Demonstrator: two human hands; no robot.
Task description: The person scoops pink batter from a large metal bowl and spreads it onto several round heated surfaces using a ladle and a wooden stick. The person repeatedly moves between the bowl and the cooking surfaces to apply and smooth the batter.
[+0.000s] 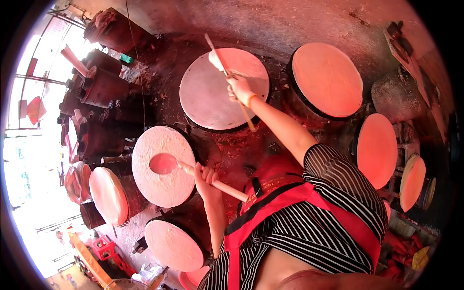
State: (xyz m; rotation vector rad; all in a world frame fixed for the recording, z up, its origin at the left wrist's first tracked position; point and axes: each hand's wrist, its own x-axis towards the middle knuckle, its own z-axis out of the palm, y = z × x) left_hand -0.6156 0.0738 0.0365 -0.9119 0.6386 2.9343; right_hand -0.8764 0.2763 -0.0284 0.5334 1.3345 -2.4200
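Observation:
My left hand (206, 177) is closed around the wooden handle (232, 190) of a ladle. Its round bowl (163, 164) rests on or just over a pale, batter-like surface (156, 192) in a round container. Farther forward, my right hand (239, 88) grips a long thin stick (214, 47) above a large round griddle-like plate (206, 105). A whitish patch (214, 61) shows beside the stick near the plate's far edge; whether they touch is unclear. The stick's lower end points back towards me.
Other round pale-topped containers or plates stand at the right (328, 79), farther right (377, 152), at the left (108, 195) and near front (174, 244). Dark cylinders (105, 87) are stacked at the left. A wall (290, 21) runs behind; a red crate (104, 247) is at lower left.

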